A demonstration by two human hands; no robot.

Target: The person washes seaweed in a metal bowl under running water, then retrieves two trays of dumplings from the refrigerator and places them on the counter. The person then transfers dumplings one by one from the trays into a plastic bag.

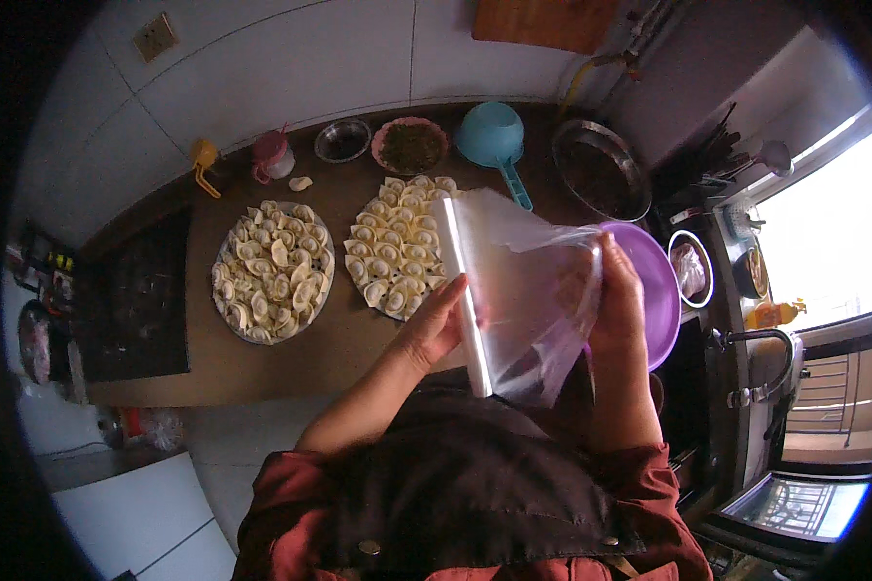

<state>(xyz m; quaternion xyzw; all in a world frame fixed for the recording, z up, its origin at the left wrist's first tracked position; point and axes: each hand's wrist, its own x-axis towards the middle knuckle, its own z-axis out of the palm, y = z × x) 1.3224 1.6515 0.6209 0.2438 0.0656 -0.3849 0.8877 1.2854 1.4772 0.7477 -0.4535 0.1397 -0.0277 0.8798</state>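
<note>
My left hand (pixel 439 323) grips a white roll of clear plastic film (pixel 465 298), thumb laid along its near side. A sheet of the film (pixel 534 290) stretches from the roll to my right hand (pixel 618 283), which pinches its bunched far edge. Partly behind the roll is a round tray of folded wontons (pixel 392 250) set out in rows. Farther left on the brown counter (pixel 283 378) lies a second round tray (pixel 272 272), piled with wontons. Behind my right hand sits a purple plastic basin (pixel 657 298), partly hidden by that hand and forearm.
Along the wall stand a pink-lidded jar (pixel 270 156), a metal bowl (pixel 343 140), a pink bowl of green filling (pixel 410 145), a blue ladle (pixel 490 134) and a wide metal pan (pixel 602 171). A single wonton (pixel 300 184) lies apart. At right is a sink faucet (pixel 763 338).
</note>
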